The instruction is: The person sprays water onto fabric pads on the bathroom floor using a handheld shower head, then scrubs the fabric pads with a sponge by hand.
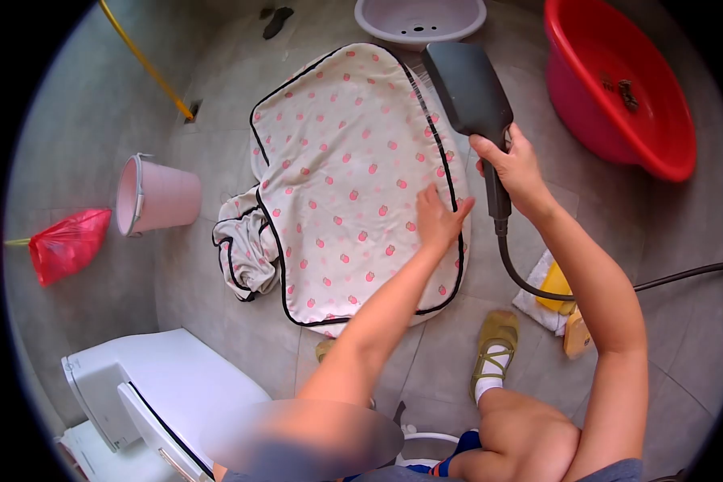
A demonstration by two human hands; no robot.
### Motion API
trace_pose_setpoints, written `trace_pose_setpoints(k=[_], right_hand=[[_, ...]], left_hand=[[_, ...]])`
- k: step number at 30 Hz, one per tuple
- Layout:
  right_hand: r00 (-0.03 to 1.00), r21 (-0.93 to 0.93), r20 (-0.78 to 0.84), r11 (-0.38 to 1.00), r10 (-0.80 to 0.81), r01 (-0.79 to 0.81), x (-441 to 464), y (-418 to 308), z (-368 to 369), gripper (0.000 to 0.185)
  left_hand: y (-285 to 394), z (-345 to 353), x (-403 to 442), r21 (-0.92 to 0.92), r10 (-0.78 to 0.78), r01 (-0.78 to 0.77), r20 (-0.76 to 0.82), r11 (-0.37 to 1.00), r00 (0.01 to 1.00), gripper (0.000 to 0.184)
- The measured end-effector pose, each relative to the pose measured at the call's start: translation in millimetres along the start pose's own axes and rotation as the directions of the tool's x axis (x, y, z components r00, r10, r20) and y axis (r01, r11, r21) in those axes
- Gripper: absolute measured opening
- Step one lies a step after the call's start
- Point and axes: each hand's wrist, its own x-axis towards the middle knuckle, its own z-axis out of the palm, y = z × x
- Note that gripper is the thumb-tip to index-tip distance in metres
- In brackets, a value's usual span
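Note:
My right hand is wrapped round the handle of a dark grey shower head, from which fine streams of water fall on the right edge of the cloth. Its black hose runs off to the right. Spread over the floor is a white fabric cover with pink fruit prints and black piping. My left hand rests on the cover's right side, fingers apart. A bunched piece of the same patterned fabric lies at its left edge.
A red basin stands at the upper right, a pale basin at the top. To the left are a pink bucket, a red plastic bag and a white toilet. Yellow cleaning items lie by my right foot.

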Motion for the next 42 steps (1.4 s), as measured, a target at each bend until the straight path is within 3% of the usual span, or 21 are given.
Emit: trace_pose_setpoints(k=[3, 5, 8, 9, 11, 12, 13, 14, 16, 18, 20, 21, 23, 29, 31, 32, 36, 39, 42], right_hand=[[1.000, 0.029, 0.029, 1.000, -0.011, 0.010, -4, -5, 3, 0.041], [0.999, 0.038, 0.052, 0.999, -0.005, 0.003, -5, -3, 1, 0.046], [0.992, 0.061, 0.125, 0.998, 0.015, -0.023, -14, -11, -3, 0.048], [0.988, 0.065, 0.152, 0.997, 0.025, -0.035, -15, -14, -3, 0.048], [0.983, 0.049, 0.183, 0.998, 0.026, -0.035, -17, -14, 0, 0.051], [0.979, 0.037, 0.203, 0.999, 0.024, -0.032, -16, -15, 5, 0.052], [0.976, 0.037, 0.215, 0.999, 0.021, -0.030, -16, -15, 12, 0.050], [0.974, 0.036, 0.227, 0.999, 0.020, -0.029, -17, -15, 20, 0.049], [0.970, 0.026, 0.244, 0.999, 0.015, -0.022, -15, -17, 34, 0.048], [0.967, 0.012, 0.256, 1.000, 0.017, -0.021, -17, -19, 48, 0.049], [0.964, -0.003, 0.266, 1.000, -0.007, 0.008, -10, -13, 59, 0.058], [0.962, -0.008, 0.272, 1.000, -0.022, 0.025, -3, -10, 65, 0.063], [0.973, -0.006, 0.210, 0.995, -0.098, 0.102, 14, -6, 73, 0.064], [0.977, 0.010, 0.002, 0.977, -0.214, 0.214, 70, -33, 77, 0.060], [0.977, 0.043, -0.022, 0.976, -0.213, 0.214, 72, -30, 82, 0.056], [0.985, 0.057, -0.031, 0.984, -0.167, 0.169, 73, -34, 85, 0.046], [0.980, 0.011, -0.119, 0.987, -0.157, 0.160, 85, -32, 95, 0.041], [0.982, 0.052, -0.057, 0.982, -0.181, 0.184, 90, -29, 95, 0.041], [0.990, 0.017, 0.113, 0.996, -0.084, 0.083, 82, -28, 95, 0.042]], left_hand=[[-20, 31, 13, 0.002, -0.223, 0.223, 0.020, 0.975, 0.975, 0.047], [-59, 11, 33, -0.154, -0.442, 0.476, 0.209, 0.866, 0.872, 0.039], [-112, -74, 29, -0.703, -0.416, 0.496, 0.303, 0.509, 0.857, 0.029], [-138, -99, 22, -0.697, -0.466, 0.483, 0.236, 0.530, 0.853, 0.037], [-129, -154, 7, -0.396, -0.655, 0.655, 0.159, 0.643, 0.739, 0.049], [-142, -160, -4, -0.119, -0.506, 0.502, -0.008, 0.857, 0.862, 0.055], [-159, -164, -12, 0.204, -0.296, 0.312, -0.106, 0.928, 0.949, 0.062], [-160, -164, -18, 0.337, -0.093, 0.132, -0.129, 0.932, 0.987, 0.068], [-146, -146, -19, 0.421, 0.124, -0.053, -0.144, 0.905, 0.982, 0.071], [-110, -129, -16, 0.418, 0.063, -0.028, -0.071, 0.908, 0.995, 0.076], [-105, -106, -34, 0.453, 0.001, -0.049, 0.104, 0.890, 0.995, 0.078], [-102, -103, -51, 0.545, -0.103, -0.067, 0.274, 0.836, 0.956, 0.077], [-120, -100, -84, 0.595, -0.017, -0.163, 0.285, 0.787, 0.958, 0.077], [-135, -98, -98, 0.567, 0.068, -0.161, 0.183, 0.808, 0.981, 0.069], [-136, -100, -108, 0.550, 0.049, -0.147, 0.189, 0.822, 0.981, 0.069], [-136, -100, -104, 0.548, 0.044, -0.143, 0.191, 0.824, 0.981, 0.069], [-135, -100, -97, 0.535, 0.053, -0.143, 0.181, 0.833, 0.982, 0.069], [-134, -101, -99, 0.510, 0.065, -0.151, 0.182, 0.847, 0.981, 0.066], [-139, -100, -98, 0.489, 0.090, -0.167, 0.177, 0.856, 0.980, 0.063]])
